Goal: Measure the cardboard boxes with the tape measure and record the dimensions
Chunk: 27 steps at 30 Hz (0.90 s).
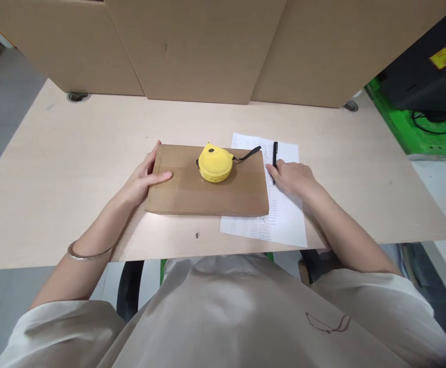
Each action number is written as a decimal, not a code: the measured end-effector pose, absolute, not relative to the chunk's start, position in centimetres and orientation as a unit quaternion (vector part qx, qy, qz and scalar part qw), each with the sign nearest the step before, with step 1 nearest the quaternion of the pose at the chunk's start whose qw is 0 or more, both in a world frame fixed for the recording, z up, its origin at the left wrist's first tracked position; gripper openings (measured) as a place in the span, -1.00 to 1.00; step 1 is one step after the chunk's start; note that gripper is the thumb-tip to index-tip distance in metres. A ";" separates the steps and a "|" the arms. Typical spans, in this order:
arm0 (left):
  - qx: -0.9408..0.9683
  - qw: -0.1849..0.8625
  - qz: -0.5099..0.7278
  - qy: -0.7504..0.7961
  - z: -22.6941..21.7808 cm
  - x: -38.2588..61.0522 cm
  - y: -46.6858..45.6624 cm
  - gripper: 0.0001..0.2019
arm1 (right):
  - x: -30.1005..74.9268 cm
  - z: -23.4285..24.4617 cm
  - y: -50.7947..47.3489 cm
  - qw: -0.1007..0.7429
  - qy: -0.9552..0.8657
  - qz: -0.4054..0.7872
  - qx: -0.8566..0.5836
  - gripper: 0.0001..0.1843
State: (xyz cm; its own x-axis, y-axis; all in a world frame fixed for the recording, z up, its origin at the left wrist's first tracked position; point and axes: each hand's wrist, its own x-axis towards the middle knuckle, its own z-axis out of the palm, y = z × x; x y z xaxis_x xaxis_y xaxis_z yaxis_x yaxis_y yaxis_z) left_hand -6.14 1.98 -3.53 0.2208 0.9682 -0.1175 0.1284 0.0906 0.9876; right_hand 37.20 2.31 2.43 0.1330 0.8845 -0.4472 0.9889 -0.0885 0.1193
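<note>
My left hand [139,180] grips the left end of a flat brown cardboard box [184,197], thumb on top and fingers around the far side. On the box rests a small round yellow pouch [215,164] with a black dot and a black wrist strap [250,153] pointing right. Beneath the box's right part lies a printed paper sheet [289,225], partly covered. My right hand [295,179] rests on that sheet just right of the box, fingers curled and closed around a black pen [275,149]. The pen's far end points away from me.
Tall cardboard panels [197,56] stand along the back of the light wooden table [85,153]. A small dark mark [197,235] is near the front edge. At the right are a green crate [395,120], a dark monitor-like object [425,76] and black cables [435,122].
</note>
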 end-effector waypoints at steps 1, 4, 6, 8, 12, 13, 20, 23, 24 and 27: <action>0.555 0.550 0.381 0.494 -3.6 -6.2 2.0 0.32 | 37.2 2.1 2.4 0.194 0.652 -0.129 0.721 -0.28; 0.552 0.551 0.383 0.495 -3.5 -6.2 1.9 0.30 | 37.6 1.5 3.0 0.175 0.673 -0.121 0.709 -0.34; 0.547 0.547 0.385 0.503 -3.3 -6.1 1.7 0.30 | 38.4 1.0 3.5 0.147 0.689 -0.113 0.701 -0.38; 0.544 0.541 0.385 0.512 -3.1 -5.9 1.4 0.27 | 39.7 0.4 4.0 0.103 0.703 -0.112 0.695 -0.45; 0.555 0.532 0.387 0.510 -3.0 -5.9 1.0 0.16 | 42.7 -0.7 4.3 -0.092 0.702 -0.253 0.659 -0.48; 0.557 0.529 0.386 0.512 -3.1 -5.9 1.0 0.15 | 43.3 -0.9 4.1 -0.160 0.679 -0.312 0.645 -0.45; 0.572 0.509 0.379 0.520 -3.0 -5.6 0.7 0.10 | 43.7 -1.8 2.9 -0.344 0.570 -0.499 0.555 -0.26; 0.561 0.521 0.375 0.523 -2.7 -5.5 0.5 0.13 | 43.5 -2.0 2.6 -0.350 0.587 -0.490 0.541 -0.30; 0.557 0.526 0.371 0.525 -2.8 -5.6 0.5 0.15 | 43.5 -2.1 2.5 -0.348 0.589 -0.487 0.544 -0.33; 0.555 0.528 0.366 0.528 -3.3 -6.1 0.7 0.17 | 43.6 -2.2 2.3 -0.337 0.582 -0.475 0.568 -0.38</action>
